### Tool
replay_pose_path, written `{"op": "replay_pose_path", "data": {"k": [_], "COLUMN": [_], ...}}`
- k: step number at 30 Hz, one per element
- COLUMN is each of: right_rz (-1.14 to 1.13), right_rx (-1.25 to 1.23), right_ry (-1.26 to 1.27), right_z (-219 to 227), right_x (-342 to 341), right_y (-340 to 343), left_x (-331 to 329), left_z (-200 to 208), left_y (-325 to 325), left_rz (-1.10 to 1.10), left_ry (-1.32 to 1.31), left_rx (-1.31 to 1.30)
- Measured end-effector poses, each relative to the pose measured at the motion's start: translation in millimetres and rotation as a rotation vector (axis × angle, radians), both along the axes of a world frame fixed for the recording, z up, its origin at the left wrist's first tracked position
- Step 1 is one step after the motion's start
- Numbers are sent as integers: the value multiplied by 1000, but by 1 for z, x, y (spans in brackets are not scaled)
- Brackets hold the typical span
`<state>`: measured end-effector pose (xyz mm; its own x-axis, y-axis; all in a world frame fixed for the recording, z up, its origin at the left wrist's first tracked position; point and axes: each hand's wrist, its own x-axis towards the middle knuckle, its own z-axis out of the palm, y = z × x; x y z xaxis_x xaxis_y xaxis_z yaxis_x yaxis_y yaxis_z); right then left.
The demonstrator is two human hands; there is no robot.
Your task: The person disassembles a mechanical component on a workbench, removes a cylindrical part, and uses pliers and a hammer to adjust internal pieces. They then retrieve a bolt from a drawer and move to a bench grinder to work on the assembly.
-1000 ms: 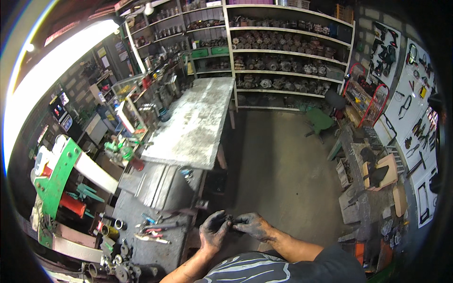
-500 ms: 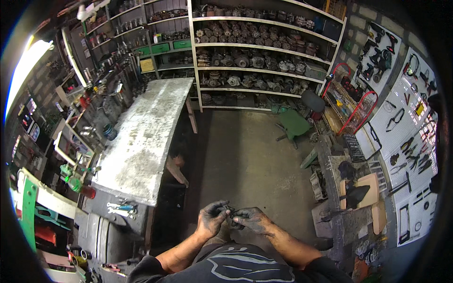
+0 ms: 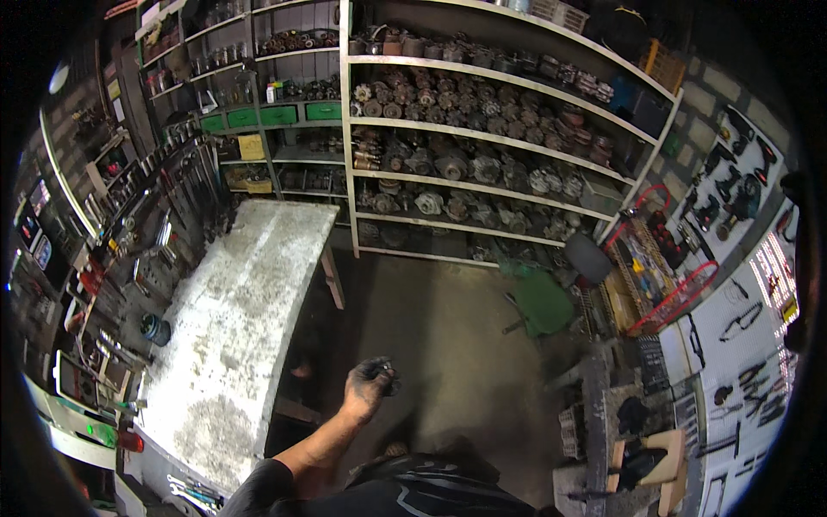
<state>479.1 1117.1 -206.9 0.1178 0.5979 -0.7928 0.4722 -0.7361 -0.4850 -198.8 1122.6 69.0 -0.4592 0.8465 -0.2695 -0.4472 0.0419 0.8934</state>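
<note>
My left hand (image 3: 370, 389), smeared with black grease, is held out over the floor just right of the workbench. Its fingers are curled closed round a small dark part (image 3: 388, 376) with a metallic glint; its exact kind cannot be made out. My right hand does not show, and neither does its forearm. The long workbench (image 3: 250, 297) with a pale, stained top lies to the left of my outstretched arm, apart from the hand.
Shelves (image 3: 508, 133) full of greasy machine parts span the back. A green chair (image 3: 544, 303) stands right of centre. A dark blue jar (image 3: 155, 329) and several wrenches (image 3: 191, 493) sit along the left. On the right are a cluttered bench (image 3: 603, 405) and a tool pegboard (image 3: 749, 336).
My two hands were together at the small part. Now the left alone holds it, farther forward and left, and the right has left the view. The view has tilted up.
</note>
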Motion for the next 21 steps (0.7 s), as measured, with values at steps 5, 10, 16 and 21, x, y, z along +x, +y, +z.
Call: {"op": "replay_pose_path", "data": {"k": [5,10,16,21], "right_rz": [-5,163,495,630], "right_rx": [-122,-150,110,381], "right_ry": [-34,-9,-25,-44], "right_z": [18,-28,-54,15], "right_x": [-117,-198,-319,-512], "right_y": [154,318,585,776], "left_x": [-42,-84,-142,-224], "left_z": [-19,-33,-12,-41], "left_y": [112,211,279,344], "left_rz": [-58,105,218,380], "left_ry": [119,197,357,315], "left_rx": [-11,-205,-314,-198]}}
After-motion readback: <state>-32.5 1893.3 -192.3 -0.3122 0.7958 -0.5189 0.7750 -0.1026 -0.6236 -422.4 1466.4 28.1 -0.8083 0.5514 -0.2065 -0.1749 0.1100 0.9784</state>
